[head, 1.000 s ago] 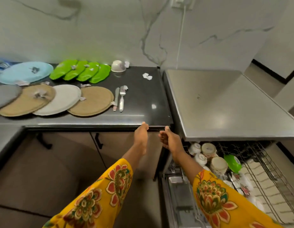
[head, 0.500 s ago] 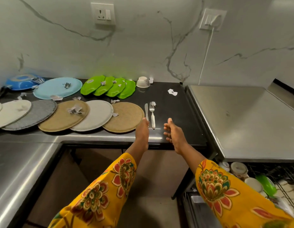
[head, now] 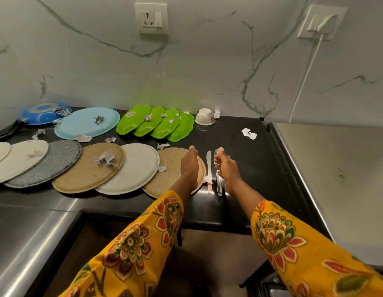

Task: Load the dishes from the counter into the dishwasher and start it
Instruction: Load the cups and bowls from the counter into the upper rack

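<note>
Now the right hand (head: 226, 168) curls round the fork (head: 218, 181), knife (head: 209, 171) lying just beside it at 9 o'clock, while the left hand (head: 189, 162) hovers relaxed over the brown plate (head: 164, 179); best lift level, tines forward, before turning to the dishwasher.

Both arms reach forward side by side, each in a loose yellow sleeve (head: 143, 243) printed with red flowers, forearms bare from below the elbow. The left hand (head: 189, 163) is stretched out edge-on, fingers straight and together, thumb side up. The right hand (head: 226, 168) is curled, fingers wrapped round a slim silver metal fork (head: 218, 185).
</note>
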A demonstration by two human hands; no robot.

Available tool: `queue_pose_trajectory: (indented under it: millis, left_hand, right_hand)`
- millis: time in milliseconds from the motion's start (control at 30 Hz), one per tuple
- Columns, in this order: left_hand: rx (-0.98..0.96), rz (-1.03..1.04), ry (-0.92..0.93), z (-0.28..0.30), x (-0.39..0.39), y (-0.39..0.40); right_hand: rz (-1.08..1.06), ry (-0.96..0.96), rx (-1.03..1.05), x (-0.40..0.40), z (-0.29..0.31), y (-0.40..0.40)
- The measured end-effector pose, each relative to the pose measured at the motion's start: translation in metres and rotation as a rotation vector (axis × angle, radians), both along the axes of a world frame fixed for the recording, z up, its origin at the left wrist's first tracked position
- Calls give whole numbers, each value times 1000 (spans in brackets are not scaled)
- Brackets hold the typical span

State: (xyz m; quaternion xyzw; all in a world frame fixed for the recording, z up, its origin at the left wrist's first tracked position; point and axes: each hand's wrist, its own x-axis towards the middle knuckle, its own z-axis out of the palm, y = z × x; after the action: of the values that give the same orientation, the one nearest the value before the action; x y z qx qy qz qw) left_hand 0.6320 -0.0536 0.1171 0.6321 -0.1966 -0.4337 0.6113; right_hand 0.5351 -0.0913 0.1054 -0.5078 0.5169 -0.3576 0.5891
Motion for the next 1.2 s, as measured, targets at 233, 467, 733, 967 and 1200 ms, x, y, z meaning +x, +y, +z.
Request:
queue_pose_trajectory:
  millis: [233, 467, 733, 967, 1200]
  left_hand:
    - [-1, 9, -61, -3, 32, -81]
    - [-26, 52, -22, -10, 54, -154]
    - [-51, 73, 43, -30, 66, -227]
    - [-74, 92, 37, -50, 91, -292]
    - [1, 20, 58, -103, 114, -347]
  right_hand:
    - [20, -13, -18, 26, 10, -85]
    - [65, 70, -45, 46, 7, -161]
    - [84, 76, -3, 67, -19, -236]
    - [94, 32, -49, 85, -24, -285]
    - [118, -27, -26, 97, -26, -308]
